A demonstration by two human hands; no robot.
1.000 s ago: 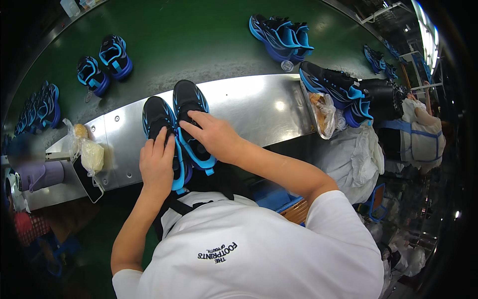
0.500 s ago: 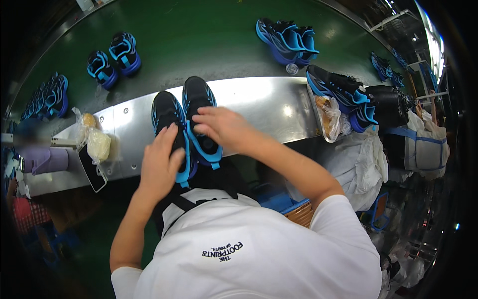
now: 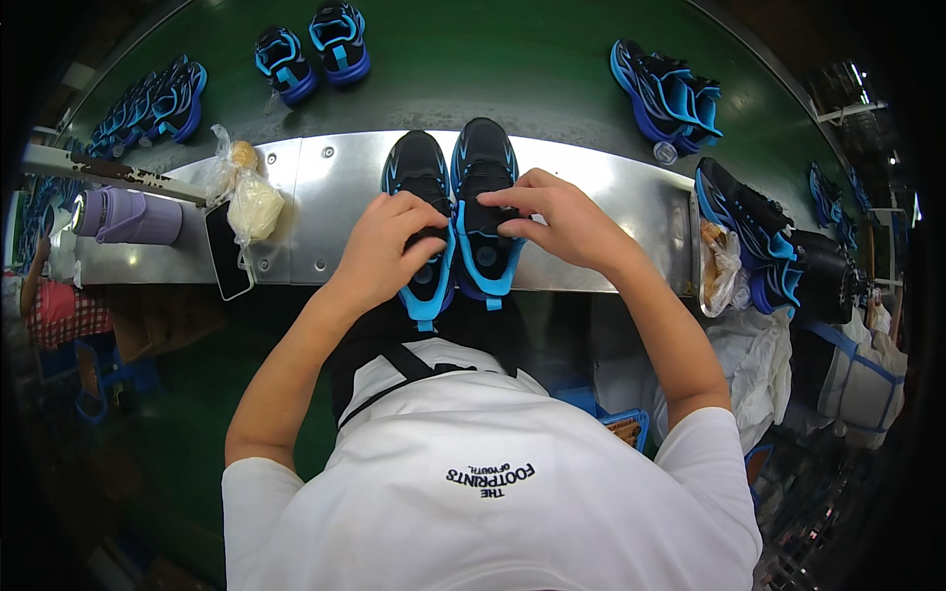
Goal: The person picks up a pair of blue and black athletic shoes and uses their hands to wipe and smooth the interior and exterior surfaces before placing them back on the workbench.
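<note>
Two black-and-blue shoes are stood side by side, toes pointing away: the left shoe (image 3: 419,222) is gripped by the left hand (image 3: 379,251), the right shoe (image 3: 485,212) by the right hand (image 3: 562,222).

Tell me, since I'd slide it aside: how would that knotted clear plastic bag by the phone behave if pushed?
The plastic bag looks thin and crinkled, so it would probably crumple rather than slide. Its rounded pale contents might roll or shift. Probably light, it could nudge the phone beside it.
</note>
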